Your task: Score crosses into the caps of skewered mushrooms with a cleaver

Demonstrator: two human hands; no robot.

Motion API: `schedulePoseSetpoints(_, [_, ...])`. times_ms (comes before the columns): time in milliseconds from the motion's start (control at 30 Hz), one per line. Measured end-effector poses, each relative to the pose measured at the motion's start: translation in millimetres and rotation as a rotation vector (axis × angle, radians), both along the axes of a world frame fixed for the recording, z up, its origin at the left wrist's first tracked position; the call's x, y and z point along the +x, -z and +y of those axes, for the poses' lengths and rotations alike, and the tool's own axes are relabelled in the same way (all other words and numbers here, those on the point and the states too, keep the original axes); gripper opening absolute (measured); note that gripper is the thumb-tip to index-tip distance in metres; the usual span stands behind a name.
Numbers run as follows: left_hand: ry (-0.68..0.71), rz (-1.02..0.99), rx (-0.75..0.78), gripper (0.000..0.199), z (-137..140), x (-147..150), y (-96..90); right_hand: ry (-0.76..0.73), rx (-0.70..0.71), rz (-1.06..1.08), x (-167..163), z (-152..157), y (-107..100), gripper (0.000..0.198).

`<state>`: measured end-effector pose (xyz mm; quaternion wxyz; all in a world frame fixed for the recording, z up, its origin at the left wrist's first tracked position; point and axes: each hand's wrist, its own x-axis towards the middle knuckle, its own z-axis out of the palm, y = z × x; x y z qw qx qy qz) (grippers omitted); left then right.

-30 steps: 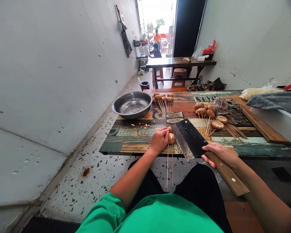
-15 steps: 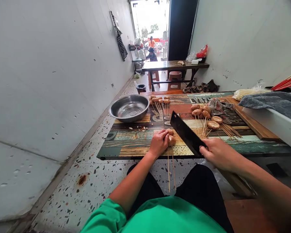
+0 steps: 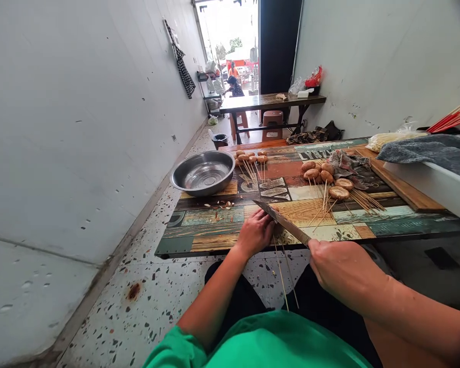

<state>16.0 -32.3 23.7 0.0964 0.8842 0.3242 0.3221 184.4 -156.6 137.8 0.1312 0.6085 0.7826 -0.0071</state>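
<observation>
At the table's near edge my left hand [image 3: 255,231] is closed round skewered mushrooms, which the hand and blade mostly hide. Two thin wooden skewers [image 3: 280,276] stick out below it toward my lap. My right hand [image 3: 331,260] grips the handle of a dark cleaver [image 3: 285,223]. Its blade lies across the top of the held mushrooms, tip pointing left, close to my left fingers. To the right is a pile of brown mushrooms [image 3: 311,175] on skewers, two of them pale side up. More skewered mushrooms [image 3: 244,158] lie at the far left of the table.
A wide steel basin [image 3: 203,174] stands on the table's left, with small pale scraps [image 3: 226,205] before it. At right are a crumpled cloth [image 3: 343,163], a wooden board [image 3: 400,184] and a white tub [image 3: 433,179] under a grey towel [image 3: 429,153]. People are near the doorway.
The cleaver has come down and left from a raised, tilted position onto the mushrooms in my left hand. The skewers' lower ends have swung a little to the right.
</observation>
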Motion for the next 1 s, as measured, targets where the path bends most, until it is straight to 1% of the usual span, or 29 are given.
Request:
schedulePoseSetpoints(67, [0.034, 0.017, -0.038, 0.030, 0, -4, -1.5, 0.017, -0.027, -0.011, -3, 0, -3, 0.022])
schedulePoseSetpoints(133, [0.045, 0.041, -0.066, 0.039, -1, -5, -0.9, 0.024, -0.036, -0.019, -5, 1, -5, 0.020])
schedulePoseSetpoints(200, [0.010, 0.050, -0.084, 0.043, -2, -3, 2.1, 0.017, -0.024, -0.024, -7, 1, -6, 0.021])
schedulePoseSetpoints(267, [-0.045, 0.051, -0.084, 0.042, -4, 1, 6.5, 0.007, -0.017, -0.032, -9, 1, -7, 0.023])
schedulePoseSetpoints(333, [-0.083, 0.045, -0.066, 0.040, -5, 3, 11.2, -0.001, -0.024, -0.040, -10, 2, -8, 0.025])
schedulePoseSetpoints(433, [-0.115, 0.027, 0.000, 0.039, -6, 4, 16.9, -0.002, -0.064, -0.046, -11, 4, -10, 0.028])
schedulePoseSetpoints(533, [-0.109, 0.040, 0.063, 0.036, -7, 3, 19.1, 0.006, -0.103, -0.051, -14, 5, -12, 0.030])
schedulePoseSetpoints(633, [-0.092, 0.040, 0.080, 0.036, -7, 2, 19.0, 0.005, -0.118, -0.067, -17, 4, -13, 0.032])
schedulePoseSetpoints(700, [-0.083, 0.040, 0.084, 0.038, -7, 3, 18.8, 0.001, -0.114, -0.081, -19, 3, -13, 0.033])
schedulePoseSetpoints(833, [-0.095, 0.065, 0.081, 0.040, -6, 3, 20.0, -0.001, -0.060, -0.101, -21, 2, -9, 0.034])
schedulePoseSetpoints(1000, [-0.073, 0.068, 0.117, 0.039, -5, 3, 20.7, 0.011, -0.046, -0.072, -22, 3, -11, 0.028])
